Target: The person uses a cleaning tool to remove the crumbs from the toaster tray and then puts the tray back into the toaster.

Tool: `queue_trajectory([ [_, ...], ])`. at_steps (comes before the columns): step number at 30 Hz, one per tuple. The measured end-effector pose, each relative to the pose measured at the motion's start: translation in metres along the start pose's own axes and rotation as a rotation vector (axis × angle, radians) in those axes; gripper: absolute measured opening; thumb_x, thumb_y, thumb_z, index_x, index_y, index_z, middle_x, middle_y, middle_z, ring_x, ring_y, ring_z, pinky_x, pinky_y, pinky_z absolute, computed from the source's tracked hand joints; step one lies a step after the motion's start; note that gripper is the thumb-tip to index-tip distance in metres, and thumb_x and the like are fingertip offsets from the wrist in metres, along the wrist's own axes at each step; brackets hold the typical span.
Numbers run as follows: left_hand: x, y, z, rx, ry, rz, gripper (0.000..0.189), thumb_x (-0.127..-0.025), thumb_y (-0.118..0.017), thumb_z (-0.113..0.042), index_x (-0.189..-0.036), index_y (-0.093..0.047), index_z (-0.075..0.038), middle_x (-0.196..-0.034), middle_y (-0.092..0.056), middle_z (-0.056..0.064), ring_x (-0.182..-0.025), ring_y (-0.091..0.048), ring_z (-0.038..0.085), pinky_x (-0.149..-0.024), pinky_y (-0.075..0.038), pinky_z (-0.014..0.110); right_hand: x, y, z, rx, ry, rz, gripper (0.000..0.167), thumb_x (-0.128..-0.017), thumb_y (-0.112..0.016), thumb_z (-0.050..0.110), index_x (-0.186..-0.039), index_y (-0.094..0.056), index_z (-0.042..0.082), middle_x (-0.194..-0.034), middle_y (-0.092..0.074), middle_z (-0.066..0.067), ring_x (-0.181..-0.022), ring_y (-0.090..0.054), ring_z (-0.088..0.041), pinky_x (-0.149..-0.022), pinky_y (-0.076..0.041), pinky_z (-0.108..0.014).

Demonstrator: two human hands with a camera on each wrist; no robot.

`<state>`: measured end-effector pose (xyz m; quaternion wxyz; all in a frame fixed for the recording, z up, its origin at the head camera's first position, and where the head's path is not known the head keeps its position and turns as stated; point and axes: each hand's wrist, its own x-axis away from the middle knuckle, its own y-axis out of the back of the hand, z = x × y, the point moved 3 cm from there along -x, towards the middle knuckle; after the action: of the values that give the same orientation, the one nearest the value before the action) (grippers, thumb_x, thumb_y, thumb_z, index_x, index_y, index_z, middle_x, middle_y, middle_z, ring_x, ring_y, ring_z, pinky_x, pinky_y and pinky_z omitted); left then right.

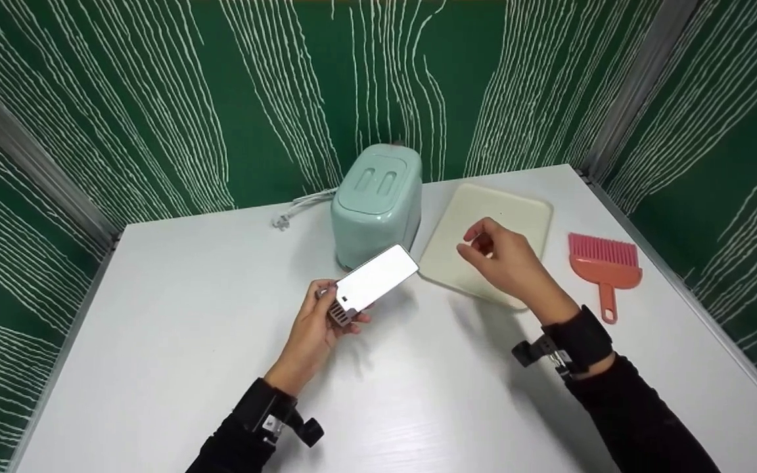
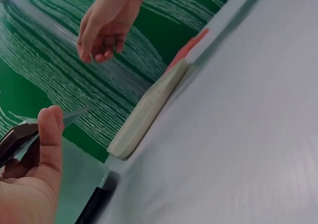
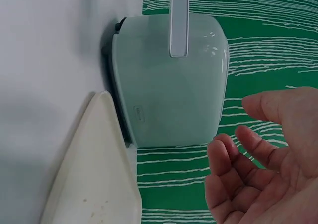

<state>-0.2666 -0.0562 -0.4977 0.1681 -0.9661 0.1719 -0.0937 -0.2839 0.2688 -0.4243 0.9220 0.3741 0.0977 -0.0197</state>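
Observation:
In the head view my left hand (image 1: 309, 332) grips the grey slotted end of a flat, bright toaster crumb tray (image 1: 378, 277). The tray is raised above the table and tilted, its far end towards the right. Behind it stands a mint-green toaster (image 1: 367, 226), two short slots on its top. My right hand (image 1: 508, 257) hovers over a cream tray (image 1: 447, 226), fingers loosely curled around nothing. Small brown crumbs (image 3: 93, 214) dot the cream tray in the right wrist view. From the left wrist, the crumb tray's dark end (image 2: 20, 137) shows between thumb and fingers.
A coral hand brush (image 1: 606, 272) with pink bristles lies right of the cream tray. The toaster's white cord and plug (image 1: 280, 222) rest on the white table (image 1: 207, 341) to its left. Green patterned walls (image 1: 273, 98) enclose the back and sides.

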Motion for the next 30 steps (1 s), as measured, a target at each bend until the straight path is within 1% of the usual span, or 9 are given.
queue_trajectory([
  [4, 0.008, 0.010, -0.003, 0.015, 0.008, 0.015, 0.017, -0.119, -0.035, -0.028, -0.128, -0.036, -0.014, -0.137, -0.068, 0.020, -0.102, -0.079, 0.022, -0.085, -0.064, 0.028, -0.013, -0.008, 0.019, -0.025, 0.057, 0.004, 0.020, -0.103, -0.068, 0.016, -0.115, -0.063, 0.001, -0.105, -0.071, -0.016, -0.101, -0.070, -0.032, -0.092, -0.053, -0.041],
  [9, 0.017, 0.020, -0.002, 0.039, 0.020, 0.017, 0.016, -0.117, -0.038, -0.023, -0.125, -0.037, -0.009, -0.149, -0.057, 0.024, -0.111, -0.078, 0.029, -0.091, -0.065, 0.030, -0.027, -0.021, 0.041, -0.014, 0.140, -0.003, 0.024, -0.102, -0.069, 0.014, -0.119, -0.063, -0.001, -0.118, -0.068, -0.022, -0.113, -0.071, -0.039, -0.099, -0.056, -0.053],
  [13, 0.022, 0.027, -0.001, 0.063, 0.034, -0.001, 0.013, -0.117, -0.037, -0.020, -0.123, -0.038, -0.008, -0.152, -0.052, 0.028, -0.112, -0.078, 0.032, -0.093, -0.065, 0.032, -0.035, -0.031, 0.055, 0.008, 0.182, -0.006, 0.028, -0.101, -0.071, 0.014, -0.123, -0.062, 0.000, -0.124, -0.064, -0.022, -0.119, -0.066, -0.040, -0.105, -0.055, -0.053],
  [17, 0.025, 0.035, -0.001, 0.060, 0.044, -0.028, 0.013, -0.117, -0.037, -0.019, -0.124, -0.039, -0.008, -0.153, -0.048, 0.031, -0.110, -0.079, 0.033, -0.096, -0.065, 0.034, -0.042, -0.039, 0.067, 0.032, 0.216, -0.002, 0.033, -0.100, -0.072, 0.014, -0.128, -0.061, 0.001, -0.130, -0.060, -0.024, -0.123, -0.062, -0.040, -0.110, -0.052, -0.052],
  [20, 0.027, 0.040, 0.000, 0.018, 0.053, -0.066, 0.016, -0.116, -0.040, -0.017, -0.127, -0.043, -0.006, -0.147, -0.054, 0.030, -0.107, -0.079, 0.032, -0.095, -0.065, 0.035, -0.047, -0.046, 0.074, 0.068, 0.246, 0.003, 0.038, -0.100, -0.072, 0.014, -0.134, -0.060, 0.002, -0.136, -0.058, -0.025, -0.129, -0.058, -0.040, -0.113, -0.050, -0.054],
  [23, 0.028, 0.047, 0.001, -0.057, 0.062, -0.130, 0.020, -0.115, -0.045, -0.016, -0.129, -0.050, -0.003, -0.134, -0.066, 0.021, -0.103, -0.077, 0.023, -0.088, -0.065, 0.032, -0.052, -0.054, 0.079, 0.121, 0.287, 0.000, 0.043, -0.099, -0.073, 0.014, -0.138, -0.060, 0.002, -0.143, -0.056, -0.024, -0.134, -0.057, -0.040, -0.116, -0.049, -0.055],
  [26, 0.029, 0.054, 0.002, -0.125, 0.063, -0.193, 0.023, -0.112, -0.050, -0.015, -0.129, -0.058, -0.001, -0.119, -0.073, 0.010, -0.096, -0.071, 0.016, -0.077, -0.059, 0.026, -0.057, -0.062, 0.082, 0.178, 0.300, 0.006, 0.049, -0.100, -0.073, 0.016, -0.145, -0.059, 0.004, -0.152, -0.053, -0.024, -0.142, -0.053, -0.042, -0.118, -0.045, -0.060],
  [28, 0.030, 0.058, 0.003, -0.160, 0.066, -0.219, 0.024, -0.111, -0.052, -0.014, -0.129, -0.061, 0.000, -0.111, -0.075, 0.007, -0.089, -0.068, 0.015, -0.069, -0.052, 0.024, -0.059, -0.068, 0.084, 0.214, 0.294, 0.019, 0.054, -0.101, -0.074, 0.021, -0.150, -0.057, 0.007, -0.159, -0.048, -0.024, -0.148, -0.049, -0.043, -0.118, -0.044, -0.064],
  [30, 0.032, 0.062, 0.003, -0.168, 0.075, -0.237, 0.025, -0.110, -0.054, -0.013, -0.130, -0.062, 0.000, -0.106, -0.076, 0.006, -0.084, -0.066, 0.014, -0.064, -0.049, 0.023, -0.062, -0.073, 0.085, 0.252, 0.289, 0.034, 0.059, -0.102, -0.074, 0.027, -0.155, -0.054, 0.009, -0.165, -0.043, -0.025, -0.152, -0.045, -0.045, -0.117, -0.043, -0.067],
])
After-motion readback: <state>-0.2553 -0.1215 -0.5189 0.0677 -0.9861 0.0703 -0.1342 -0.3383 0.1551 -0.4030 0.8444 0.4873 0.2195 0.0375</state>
